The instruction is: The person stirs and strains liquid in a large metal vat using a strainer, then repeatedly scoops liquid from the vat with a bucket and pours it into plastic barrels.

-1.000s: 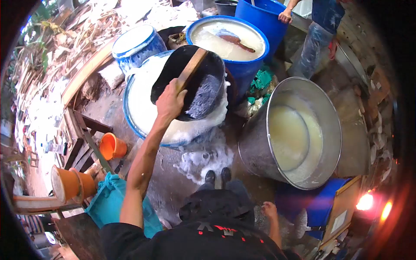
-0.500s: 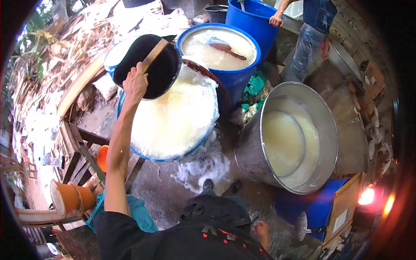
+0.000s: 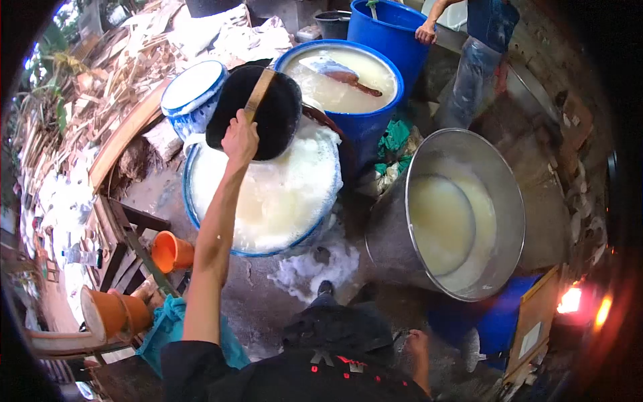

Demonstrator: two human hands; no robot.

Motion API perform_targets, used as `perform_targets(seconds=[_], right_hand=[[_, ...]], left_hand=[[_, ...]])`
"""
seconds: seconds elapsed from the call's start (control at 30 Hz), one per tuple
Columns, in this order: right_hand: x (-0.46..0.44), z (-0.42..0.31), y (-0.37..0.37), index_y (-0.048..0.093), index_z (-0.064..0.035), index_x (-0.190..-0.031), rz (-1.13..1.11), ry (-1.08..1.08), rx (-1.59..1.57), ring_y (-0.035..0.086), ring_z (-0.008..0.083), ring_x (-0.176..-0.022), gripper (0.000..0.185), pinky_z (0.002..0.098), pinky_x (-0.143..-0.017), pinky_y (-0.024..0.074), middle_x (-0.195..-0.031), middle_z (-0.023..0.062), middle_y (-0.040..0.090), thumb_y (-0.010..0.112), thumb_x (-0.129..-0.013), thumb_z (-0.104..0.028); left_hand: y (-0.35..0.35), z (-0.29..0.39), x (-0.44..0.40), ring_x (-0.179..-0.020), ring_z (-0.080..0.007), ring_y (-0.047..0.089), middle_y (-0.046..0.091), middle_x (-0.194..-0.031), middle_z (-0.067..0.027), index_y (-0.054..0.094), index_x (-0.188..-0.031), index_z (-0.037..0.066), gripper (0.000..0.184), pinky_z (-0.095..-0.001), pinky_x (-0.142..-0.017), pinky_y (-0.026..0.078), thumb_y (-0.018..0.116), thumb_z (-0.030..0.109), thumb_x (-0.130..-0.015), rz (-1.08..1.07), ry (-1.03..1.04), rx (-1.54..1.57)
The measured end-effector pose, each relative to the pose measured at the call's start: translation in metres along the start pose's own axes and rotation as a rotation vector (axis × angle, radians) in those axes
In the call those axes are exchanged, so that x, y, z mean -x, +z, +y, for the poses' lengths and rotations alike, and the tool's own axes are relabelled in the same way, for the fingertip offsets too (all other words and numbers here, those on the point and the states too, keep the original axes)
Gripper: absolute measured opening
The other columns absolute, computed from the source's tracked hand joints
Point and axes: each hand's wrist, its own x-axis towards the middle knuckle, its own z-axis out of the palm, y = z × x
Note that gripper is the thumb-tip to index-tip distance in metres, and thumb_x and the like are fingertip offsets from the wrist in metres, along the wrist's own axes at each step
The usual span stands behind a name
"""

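My left hand (image 3: 240,137) grips the wooden handle of a black scoop (image 3: 274,117), its fingers wrapped round the wood. The scoop is over the far part of a wide blue-rimmed barrel (image 3: 190,201) full of white foamy liquid (image 3: 268,191). My right hand (image 3: 416,342) hangs low beside my body, its fingers curled; whether anything is in it cannot be made out. White foam (image 3: 318,268) lies on the ground between the barrel and my feet.
A large metal vat (image 3: 388,231) with yellowish liquid stands tilted at the right. Behind are a blue barrel (image 3: 358,134) holding a brown-handled tool (image 3: 348,79), another blue barrel (image 3: 395,33) and a person's hand (image 3: 426,33). Orange buckets (image 3: 172,251) and a fire (image 3: 570,300) flank me.
The scoop in my left hand first swung left from over the barrel, then came partly back to the right. The grey-white foam seen in it earlier no longer shows.
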Motion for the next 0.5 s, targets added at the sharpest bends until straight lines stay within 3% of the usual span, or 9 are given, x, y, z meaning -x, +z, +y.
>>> perform_targets(seconds=[0.17,0.23,0.37,0.43,0.5], right_hand=[[-0.039,0.041,0.001,0.071,-0.0027,-0.108,-0.043,0.031,0.128,0.069,0.0186,-0.066,0.022,0.0334,-0.055,0.0543,-0.083,0.0122,0.072,0.062,-0.091,-0.013],[-0.073,0.083,-0.003,0.065,-0.0005,-0.113,-0.079,-0.175,0.233,0.068,0.0180,-0.071,0.022,0.0323,-0.057,0.0551,-0.085,0.0080,0.068,0.056,-0.093,-0.005],[-0.040,0.030,-0.006,0.064,0.0006,-0.114,-0.037,-0.237,0.253,0.068,0.0184,-0.074,0.023,0.0328,-0.062,0.0561,-0.087,0.0087,0.069,0.056,-0.093,-0.005],[-0.018,0.000,-0.003,0.064,0.0023,-0.114,-0.043,-0.069,0.011,0.068,0.0185,-0.077,0.024,0.0327,-0.066,0.0552,-0.088,0.0086,0.069,0.056,-0.093,-0.005],[-0.001,-0.013,-0.001,0.065,0.0019,-0.114,-0.045,-0.033,0.057,0.068,0.0188,-0.077,0.024,0.0330,-0.066,0.0552,-0.089,0.0089,0.070,0.056,-0.094,-0.006]], left_hand=[[-0.009,0.031,0.036,-0.092,-0.0417,0.068,0.064,-0.105,-0.0215,0.045,-0.127,0.010,0.047,-0.0549,-0.076,0.054,0.067,0.031,-0.091,-0.082,-0.042,0.097],[-0.008,0.040,0.045,-0.093,-0.0427,0.068,0.065,-0.104,-0.0224,0.046,-0.129,0.010,0.048,-0.0554,-0.076,0.054,0.065,0.031,-0.092,-0.124,-0.039,0.142],[-0.025,0.061,0.064,-0.099,-0.0409,0.067,0.066,-0.112,-0.0201,0.047,-0.136,0.013,0.051,-0.0503,-0.083,0.053,0.064,0.033,-0.092,-0.182,-0.035,0.182],[-0.037,0.065,0.074,-0.100,-0.0402,0.067,0.066,-0.112,-0.0194,0.047,-0.135,0.013,0.051,-0.0498,-0.083,0.053,0.064,0.033,-0.092,-0.190,0.013,0.199],[-0.056,0.073,0.088,-0.095,-0.0400,0.066,0.065,-0.106,-0.0180,0.048,-0.130,0.011,0.048,-0.0521,-0.078,0.052,0.066,0.029,-0.090,-0.187,0.103,0.217]])
